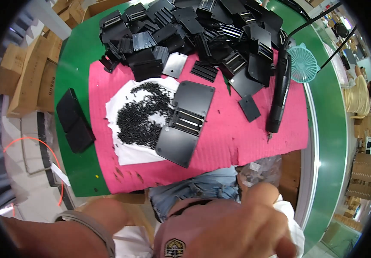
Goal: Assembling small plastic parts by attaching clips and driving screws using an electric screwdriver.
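Note:
Close to the camera at the lower right, my right hand (pixel 245 232) is raised and smeared by blur; its fingers do not show clearly. At the lower left my left hand (pixel 37 236) is raised too, beyond a grey wristband (pixel 93 228), its fingers out of view. Both are away from the table. A black plate assembly with a ribbed middle (pixel 184 122) lies on the pink mat (pixel 228 148). It overlaps a white cloth (pixel 129 159) bearing a heap of small black screws (pixel 138 120). To the right rests a black electric screwdriver (pixel 280 92), tip toward me.
Many black plates and ribbed brackets (pixel 168 32) are piled along the green table's (pixel 75 180) far side. A teal basket (pixel 302 63) stands at the right. Two black blocks (pixel 74 120) lie left of the mat. Cardboard boxes (pixel 30 75) stand beyond; a person (pixel 357 96) is far right.

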